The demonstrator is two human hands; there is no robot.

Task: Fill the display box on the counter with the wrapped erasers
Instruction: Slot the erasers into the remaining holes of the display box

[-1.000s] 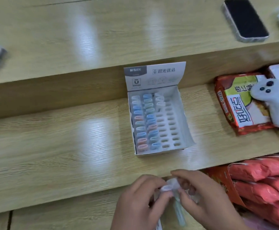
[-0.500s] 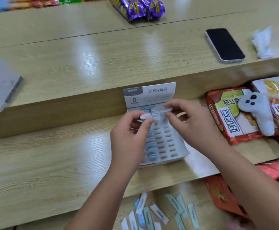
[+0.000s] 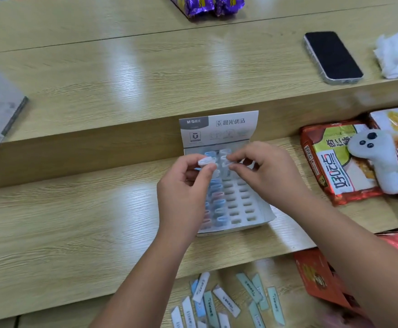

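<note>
Over the white cardboard display box (image 3: 267, 215) on the wooden counter (image 3: 75, 223), our left hand (image 3: 188, 185) pinches a small white wrapped eraser (image 3: 205, 160), our right hand (image 3: 270, 172) pinches another, and next we likely push them into empty slots.

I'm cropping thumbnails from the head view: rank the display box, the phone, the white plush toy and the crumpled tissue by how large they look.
1. display box
2. phone and white plush toy: look alike, unranked
3. crumpled tissue
</note>
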